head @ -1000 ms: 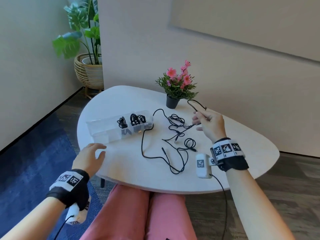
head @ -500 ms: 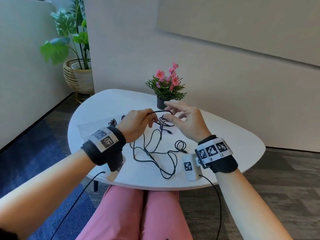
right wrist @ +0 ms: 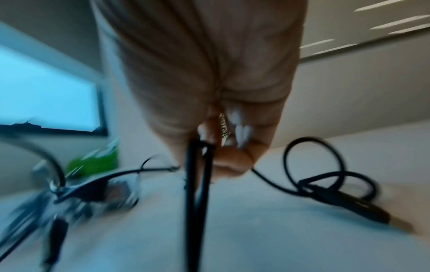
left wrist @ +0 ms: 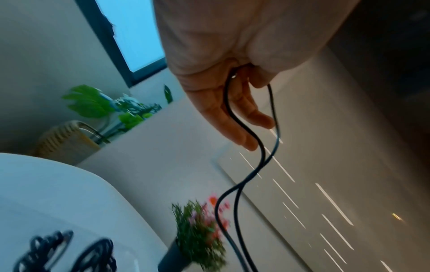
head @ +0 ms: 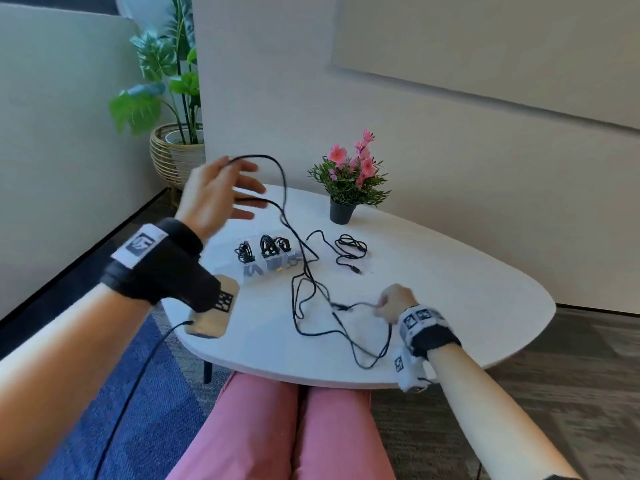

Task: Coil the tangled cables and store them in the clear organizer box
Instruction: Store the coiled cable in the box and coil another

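White rounded surface (head: 450, 289), pale walls behind; potted pink flowers (head: 349, 178) at its far edge. Clear organizer box (head: 266, 268) sat mid-surface with coiled black cables (head: 266, 245) inside; its printed marking was too blurred to read. Wristbands carried square black-and-white coded tags, no legible text. Left hand (head: 214, 195) was raised above the box, thumb and forefinger pinching a doubled black cable (head: 304, 271), other fingers spread. Right hand (head: 393, 303) stayed low near the front edge, fingers curled around the same cable. Another loose cable (head: 349, 247) lay near the flowers.
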Motion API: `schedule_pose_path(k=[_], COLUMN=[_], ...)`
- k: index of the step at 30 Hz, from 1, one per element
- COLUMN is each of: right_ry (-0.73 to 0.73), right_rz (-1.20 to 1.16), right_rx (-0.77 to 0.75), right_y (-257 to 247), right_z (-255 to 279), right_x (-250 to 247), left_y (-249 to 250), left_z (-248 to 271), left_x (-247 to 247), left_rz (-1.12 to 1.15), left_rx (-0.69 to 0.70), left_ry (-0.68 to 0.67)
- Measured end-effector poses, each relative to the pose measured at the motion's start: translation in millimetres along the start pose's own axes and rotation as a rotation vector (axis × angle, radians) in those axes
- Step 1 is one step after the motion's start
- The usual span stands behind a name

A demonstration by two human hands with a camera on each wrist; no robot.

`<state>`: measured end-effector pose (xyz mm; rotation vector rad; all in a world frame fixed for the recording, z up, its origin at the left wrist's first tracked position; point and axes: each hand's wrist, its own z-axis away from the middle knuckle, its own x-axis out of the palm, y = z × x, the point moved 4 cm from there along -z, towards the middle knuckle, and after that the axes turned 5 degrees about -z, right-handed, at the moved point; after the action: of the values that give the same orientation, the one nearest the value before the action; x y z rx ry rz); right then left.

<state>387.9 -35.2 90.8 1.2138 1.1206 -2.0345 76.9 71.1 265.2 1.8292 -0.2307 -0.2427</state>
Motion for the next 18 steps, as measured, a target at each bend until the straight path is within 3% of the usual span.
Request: schedule_pose_path(k=[4, 7, 9, 13, 16, 18], right_ry=[0.381, 0.529, 0.524, 0.416, 0.397, 0.353], right_rz=[-0.276, -0.416, -0.434, -0.192, -0.167, -0.316], right_rx=[0.159, 0.213, 0.292, 0.408, 0.416, 0.398], right_y=[30, 53, 67, 84, 76, 62], right_z=[-5, -13, -17, -17, -16, -17], right_x=[-59, -86, -94, -102, -107, -106], left_y=[-2, 0, 0, -8, -14, -18], left_z=[-10, -11, -13, -17, -16, -15], left_x=[-40, -60, -78, -117, -120, -109], left_rz=[0.051, 0.126, 0.161, 0.191, 0.183, 0.161], left_rx=[0.007, -0.018, -0.050, -0.135, -0.167, -0.179], left_ry=[0.152, 0.213, 0.286, 0.411, 0.405, 0.365])
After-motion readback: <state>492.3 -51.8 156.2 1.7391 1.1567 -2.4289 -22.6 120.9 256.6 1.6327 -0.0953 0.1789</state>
